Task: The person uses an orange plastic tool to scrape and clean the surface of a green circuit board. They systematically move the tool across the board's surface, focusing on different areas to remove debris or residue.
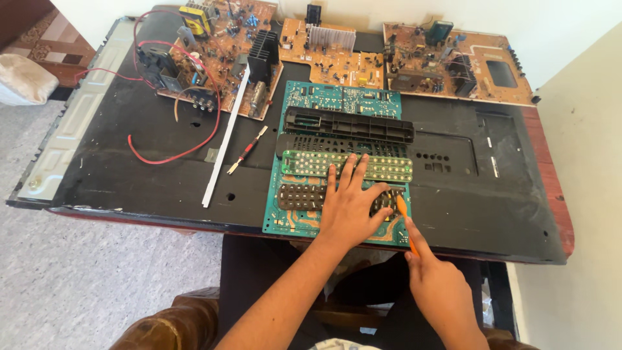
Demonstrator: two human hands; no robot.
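While the left hand (353, 206) lies flat, fingers spread, on the rubber keypad (304, 196), the right hand (440, 285) pinches an orange tool (404, 217) at its 4 o'clock, near the bench (466, 214) front edge.

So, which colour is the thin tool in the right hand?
Orange tool, held in the right hand; seen in the head view.

Colours here: teal-green circuit board (337, 104) with a pale green dotted strip (304, 165) and black keypad (299, 196) on it, orange tool (406, 223), brown boards (223, 48) behind, red wire (178, 152), white strip (223, 146), black panel (149, 175).
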